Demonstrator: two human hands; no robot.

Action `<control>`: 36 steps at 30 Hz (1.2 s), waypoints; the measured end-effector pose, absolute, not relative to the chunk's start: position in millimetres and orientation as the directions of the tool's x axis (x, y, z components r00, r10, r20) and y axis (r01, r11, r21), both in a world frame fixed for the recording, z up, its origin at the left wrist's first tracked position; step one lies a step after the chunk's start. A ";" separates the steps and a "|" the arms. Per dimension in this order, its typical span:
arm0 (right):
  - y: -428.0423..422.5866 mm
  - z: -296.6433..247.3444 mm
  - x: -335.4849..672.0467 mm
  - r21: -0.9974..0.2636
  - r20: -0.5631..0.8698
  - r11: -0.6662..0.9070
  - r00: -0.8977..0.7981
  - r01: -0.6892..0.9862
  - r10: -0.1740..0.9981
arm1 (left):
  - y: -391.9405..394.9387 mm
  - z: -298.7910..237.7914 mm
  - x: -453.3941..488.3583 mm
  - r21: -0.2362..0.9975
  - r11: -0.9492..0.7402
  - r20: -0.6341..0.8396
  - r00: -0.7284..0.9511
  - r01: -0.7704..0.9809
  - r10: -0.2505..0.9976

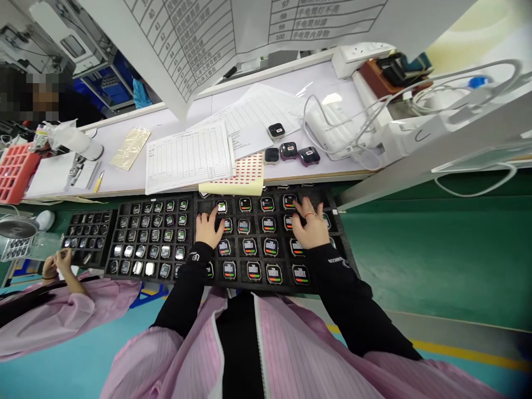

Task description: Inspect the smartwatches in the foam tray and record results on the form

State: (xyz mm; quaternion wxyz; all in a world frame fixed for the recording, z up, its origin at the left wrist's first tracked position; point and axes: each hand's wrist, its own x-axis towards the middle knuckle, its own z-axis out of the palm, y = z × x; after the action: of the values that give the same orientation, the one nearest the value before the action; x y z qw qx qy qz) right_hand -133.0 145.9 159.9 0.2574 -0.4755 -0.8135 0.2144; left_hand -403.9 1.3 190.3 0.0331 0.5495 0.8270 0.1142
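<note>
Head camera, looking straight down: seeing a black foam tray packed with little watches, screens lit, one to a pocket. Spotting the left hand lying over the tray's left columns, fingers bunched together and curling down onto a watch. Not managing to tell whether anything is actually being pinched there. Spotting the right hand over the right columns, fingers spreading apart and resting on top of several watches, not closing on any of them.

Guessing on handling: light, stiff little bodies with slick glass faces, so probably smudging and scratching easily. Sitting snug in the foam too, so likely better pinching the two side edges and lifting straight up, not pressing on the screen.

Reading-wise: getting only white text lines plus red and green bars on the screens, too small to make out. Same story with the white lettering on the black cuffs. Just beyond the fingertips, noticing a yellow sheet of red dot stickers, a ruled form and three loose watches. Further past those, catching a hanging chart showing 40, 41, 42 and 97, 99, 100 beside Chinese characters. Far left of the left fingers, noticing a co-worker's hand keeping to its own patch.
</note>
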 end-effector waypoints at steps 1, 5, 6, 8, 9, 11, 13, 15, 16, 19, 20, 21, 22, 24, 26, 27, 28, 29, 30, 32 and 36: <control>145.0 161.0 -133.1 -0.589 0.217 0.452 -0.408 0.669 0.887 | 1.2 190.7 -403.7 0.222 0.369 0.068 -0.392 0.903 0.918; 142.7 165.5 -133.5 -0.590 0.212 0.432 -0.385 0.682 0.898 | 2.1 193.1 -402.6 0.208 0.374 0.042 -0.390 0.904 0.920; 142.6 166.4 -133.3 -0.596 0.212 0.429 -0.383 0.679 0.899 | 2.8 194.0 -402.4 0.200 0.375 0.035 -0.389 0.905 0.921; 142.5 167.8 -132.0 -0.608 0.210 0.422 -0.376 0.673 0.903 | 4.3 195.9 -401.8 0.185 0.378 0.016 -0.388 0.907 0.922; 142.6 168.2 -130.8 -0.612 0.205 0.415 -0.372 0.673 0.905 | 5.1 196.9 -401.6 0.180 0.382 0.007 -0.389 0.907 0.921; 142.7 168.8 -127.6 -0.617 0.190 0.394 -0.356 0.682 0.915 | 6.4 198.9 -401.4 0.180 0.396 -0.008 -0.402 0.900 0.916; 142.3 168.8 -123.2 -0.613 0.181 0.373 -0.336 0.696 0.924 | 6.8 200.5 -401.3 0.192 0.408 -0.016 -0.413 0.892 0.911; 141.4 168.0 -118.2 -0.604 0.184 0.354 -0.307 0.714 0.934 | 6.3 201.2 -401.2 0.208 0.409 -0.010 -0.416 0.889 0.909; 140.7 167.3 -115.4 -0.601 0.187 0.345 -0.293 0.721 0.938 | 5.8 201.2 -401.1 0.214 0.407 -0.002 -0.417 0.888 0.909; 137.9 163.8 -106.5 -0.603 0.190 0.324 -0.264 0.729 0.946 | 5.0 199.1 -400.1 0.218 0.410 0.016 -0.423 0.886 0.906; 136.9 162.3 -103.1 -0.608 0.191 0.319 -0.256 0.727 0.948 | 5.2 198.1 -399.7 0.218 0.411 0.019 -0.425 0.885 0.905; 136.1 160.7 -99.4 -0.613 0.192 0.311 -0.244 0.727 0.950 | 5.6 197.0 -399.5 0.219 0.411 0.021 -0.425 0.885 0.905; 135.5 159.0 -95.2 -0.618 0.189 0.297 -0.229 0.728 0.955 | 6.3 195.9 -399.8 0.229 0.408 0.026 -0.424 0.884 0.905; 135.0 155.6 -84.8 -0.624 0.170 0.256 -0.191 0.739 0.967 | 7.6 194.5 -402.9 0.327 0.408 0.040 -0.444 0.852 0.895; 135.1 151.9 -71.4 -0.622 0.126 0.198 -0.152 0.758 0.980 | 6.6 194.3 -410.8 0.519 0.436 0.055 -0.538 0.735 0.841; 135.1 149.9 -63.6 -0.619 0.087 0.157 -0.131 0.770 0.987 | 4.5 194.5 -416.6 0.604 0.451 0.057 -0.601 0.657 0.798; 134.8 147.7 -55.5 -0.616 0.032 0.106 -0.110 0.781 0.993 | 0.8 194.7 -423.1 0.663 0.467 0.057 -0.661 0.585 0.748; 134.0 145.1 -47.2 -0.611 -0.035 0.047 -0.086 0.790 0.996 | -4.6 194.7 -429.9 0.692 0.486 0.059 -0.712 0.534 0.700; 132.7 142.1 -39.2 -0.604 -0.111 -0.016 -0.065 0.797 0.992 | -11.6 194.2 -436.2 0.697 0.507 0.063 -0.747 0.507 0.661; 128.7 134.7 -25.2 -0.593 -0.245 -0.120 -0.036 0.796 0.969 | -29.9 191.2 -445.0 0.693 0.548 0.045 -0.787 0.469 0.616; 120.5 118.4 -10.2 -0.671 -0.279 -0.186 -0.013 0.717 0.960 | -72.8 176.7 -439.2 0.703 0.608 -0.090 -0.802 0.369 0.590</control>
State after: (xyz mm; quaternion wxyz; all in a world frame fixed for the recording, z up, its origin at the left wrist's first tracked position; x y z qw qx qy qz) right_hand -10.2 120.5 118.4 0.1696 -0.6818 -0.6151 0.3578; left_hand -439.2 -72.8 176.7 0.1585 0.2717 0.8824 0.3498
